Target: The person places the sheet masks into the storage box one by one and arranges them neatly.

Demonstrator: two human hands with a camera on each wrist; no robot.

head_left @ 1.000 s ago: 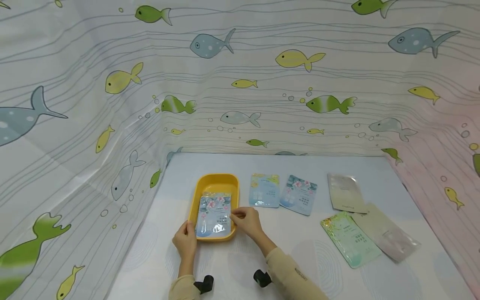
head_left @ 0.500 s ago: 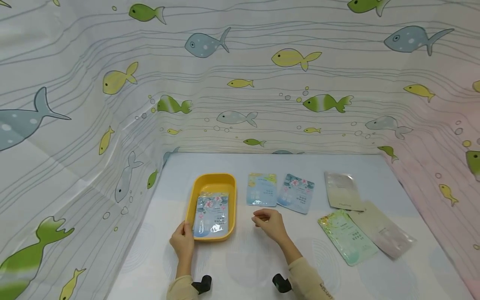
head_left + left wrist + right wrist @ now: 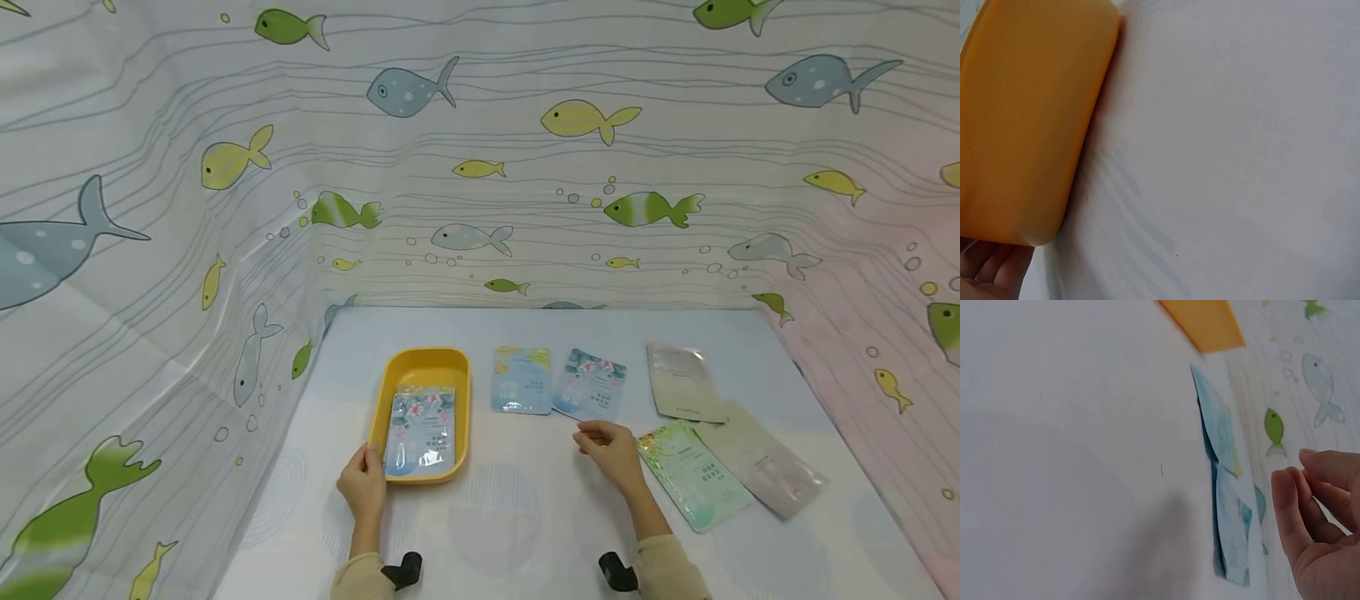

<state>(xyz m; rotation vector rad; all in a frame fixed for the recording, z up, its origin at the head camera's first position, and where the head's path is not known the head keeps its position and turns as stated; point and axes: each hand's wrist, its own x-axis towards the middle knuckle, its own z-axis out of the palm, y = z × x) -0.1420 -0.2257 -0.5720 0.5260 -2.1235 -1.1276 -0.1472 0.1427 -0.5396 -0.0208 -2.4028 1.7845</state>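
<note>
My left hand point(image 3: 363, 490) grips the near left rim of a yellow plastic tray point(image 3: 465, 400), thumb on top; in the left wrist view its fingers lie under the tray's end. Inside the tray lies a blue flowered sheet mask packet point(image 3: 422, 429), its top edge overlapping another packet. My right hand point(image 3: 613, 457) is over the table with fingers loosely bent and nothing between them, as the right wrist view also shows. Just beyond its fingertips lies a second blue flowered packet point(image 3: 591, 383). Beside that is a light blue packet with yellow flowers point(image 3: 521, 382).
On the right lie a green packet point(image 3: 696, 475) and two silvery-beige packets, one farther back point(image 3: 684, 379) and one partly under its neighbours point(image 3: 765, 462). A fish-print curtain point(image 3: 480, 200) encloses the pale table point(image 3: 495, 533) at the back and sides.
My right hand has let go of the packet in the tray and moved right across the table, to near the flowered packet and the green one. The left hand stays on the tray.
</note>
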